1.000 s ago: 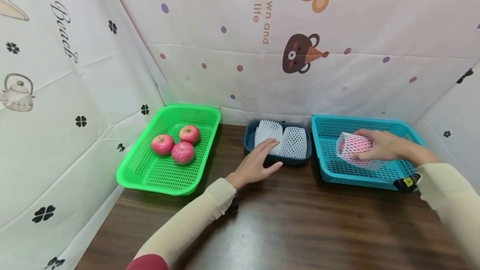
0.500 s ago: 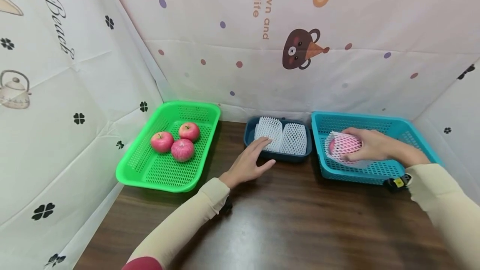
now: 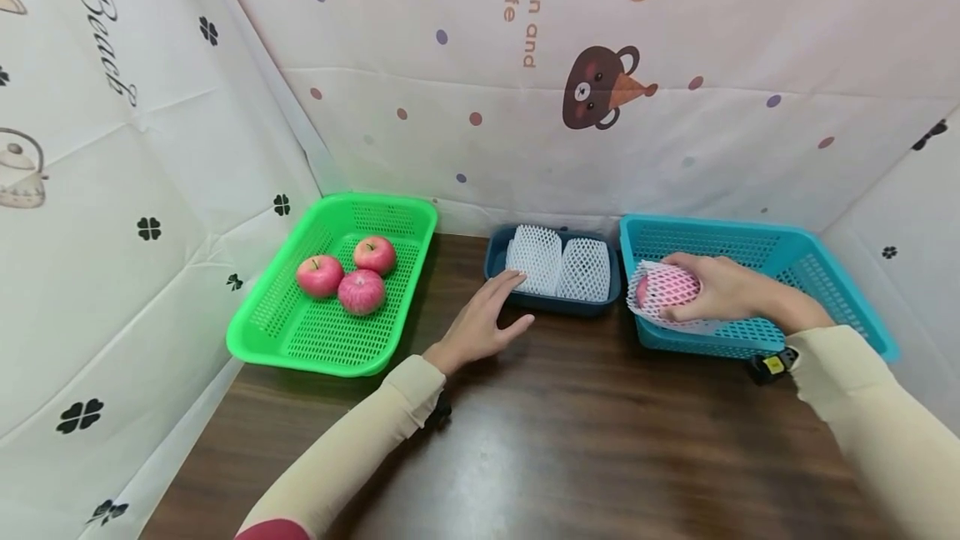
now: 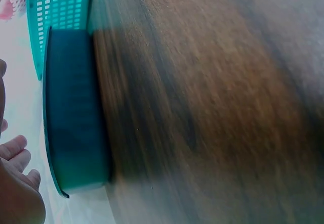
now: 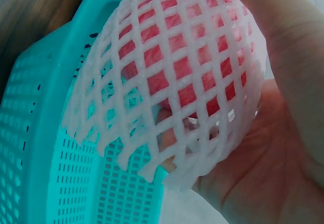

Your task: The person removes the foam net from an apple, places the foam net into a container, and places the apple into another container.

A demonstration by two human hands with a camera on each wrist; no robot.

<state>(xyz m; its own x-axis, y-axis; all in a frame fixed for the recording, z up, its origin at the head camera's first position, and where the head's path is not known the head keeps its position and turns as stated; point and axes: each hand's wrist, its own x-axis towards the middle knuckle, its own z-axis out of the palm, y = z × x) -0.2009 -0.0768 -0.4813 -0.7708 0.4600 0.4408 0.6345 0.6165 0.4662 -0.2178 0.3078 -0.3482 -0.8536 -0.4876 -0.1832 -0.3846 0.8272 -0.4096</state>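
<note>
My right hand (image 3: 723, 288) grips a red apple (image 5: 174, 57) wrapped in a white foam net (image 5: 152, 128), over the left part of the blue basket (image 3: 832, 273). In the right wrist view the net's loose, cut end hangs past the apple, and the thumb side of the hand wraps it. My left hand (image 3: 476, 325), fingers extended and thumb apart, reaches to the front left of a small dark blue box (image 3: 558, 304). Its fingertips overlap one white foam net (image 3: 536, 261) in that box. A second foam net (image 3: 587, 269) lies beside the first.
A green basket (image 3: 322, 352) at the left holds three bare apples (image 3: 362, 292). All the containers stand at the back of the brown wooden table (image 3: 570, 432), against a printed cloth (image 3: 480, 48) that hangs behind and on both sides.
My right hand has carried the net-wrapped apple leftward, from inside the blue basket to its left rim. My left hand has drawn back slightly left from the foam nets. The view has tilted down a little.
</note>
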